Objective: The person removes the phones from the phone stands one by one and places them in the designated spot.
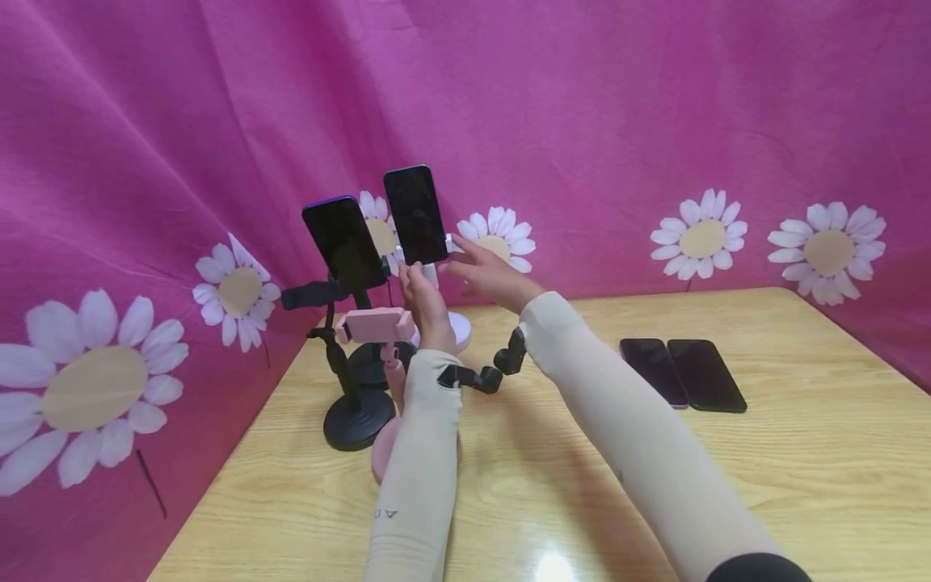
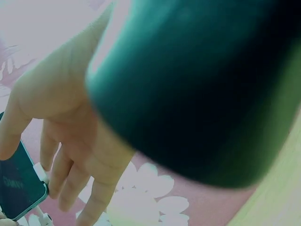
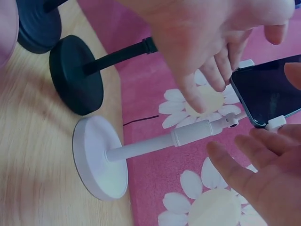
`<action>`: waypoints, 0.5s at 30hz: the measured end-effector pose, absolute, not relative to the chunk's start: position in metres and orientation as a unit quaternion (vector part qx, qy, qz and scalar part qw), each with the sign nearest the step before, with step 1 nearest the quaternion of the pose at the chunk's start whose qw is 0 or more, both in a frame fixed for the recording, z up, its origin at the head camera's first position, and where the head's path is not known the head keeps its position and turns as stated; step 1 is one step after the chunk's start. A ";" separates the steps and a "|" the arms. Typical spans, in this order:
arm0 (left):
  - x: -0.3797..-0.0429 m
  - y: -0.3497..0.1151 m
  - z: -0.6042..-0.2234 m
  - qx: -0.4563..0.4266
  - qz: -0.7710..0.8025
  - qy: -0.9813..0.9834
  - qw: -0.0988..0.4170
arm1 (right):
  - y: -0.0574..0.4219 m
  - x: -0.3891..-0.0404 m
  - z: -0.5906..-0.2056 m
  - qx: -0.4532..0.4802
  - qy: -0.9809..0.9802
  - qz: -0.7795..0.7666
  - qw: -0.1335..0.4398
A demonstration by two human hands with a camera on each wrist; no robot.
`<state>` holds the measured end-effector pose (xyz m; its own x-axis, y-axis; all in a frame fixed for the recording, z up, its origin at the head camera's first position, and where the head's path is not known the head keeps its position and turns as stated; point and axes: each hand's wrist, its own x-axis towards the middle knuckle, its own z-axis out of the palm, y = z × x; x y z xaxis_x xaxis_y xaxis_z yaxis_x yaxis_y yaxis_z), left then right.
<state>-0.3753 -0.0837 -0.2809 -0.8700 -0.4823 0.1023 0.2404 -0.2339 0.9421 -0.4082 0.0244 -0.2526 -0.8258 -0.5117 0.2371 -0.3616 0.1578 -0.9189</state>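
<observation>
A dark phone [image 1: 414, 212] stands upright in the clamp of a white phone stand [image 1: 460, 330], whose pole and round base show fully in the right wrist view. My left hand [image 1: 425, 307] is below the phone, its extended fingers close by the left side of the clamp. On the other side my right hand [image 1: 489, 273] reaches in with fingers spread, fingertips right at the clamp's right arm. In the left wrist view the right hand [image 2: 77, 127] shows its palm, with loose, fairly straight fingers near the phone [image 2: 21, 183].
Left of the hands, a black stand holds another phone [image 1: 345, 242]. In front are an unloaded black stand [image 1: 358, 420] and a pink stand [image 1: 374, 325]. Two phones [image 1: 701, 376] lie side by side at the right of the wooden table [image 1: 822, 461]. Behind hangs a pink flowered cloth [image 1: 596, 121].
</observation>
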 end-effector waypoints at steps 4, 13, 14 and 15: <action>-0.374 -0.081 -0.283 0.109 -0.774 -0.585 0.216 | 0.030 -0.409 -0.254 -0.273 0.739 -0.610 0.077; -0.373 -0.080 -0.281 0.096 -0.763 -0.597 0.230 | 0.040 -0.404 -0.256 -0.260 0.700 -0.661 0.075; -0.373 -0.079 -0.281 0.095 -0.759 -0.600 0.234 | 0.042 -0.404 -0.256 -0.257 0.697 -0.666 0.072; -0.373 -0.079 -0.281 0.094 -0.755 -0.606 0.234 | 0.045 -0.403 -0.257 -0.253 0.695 -0.670 0.069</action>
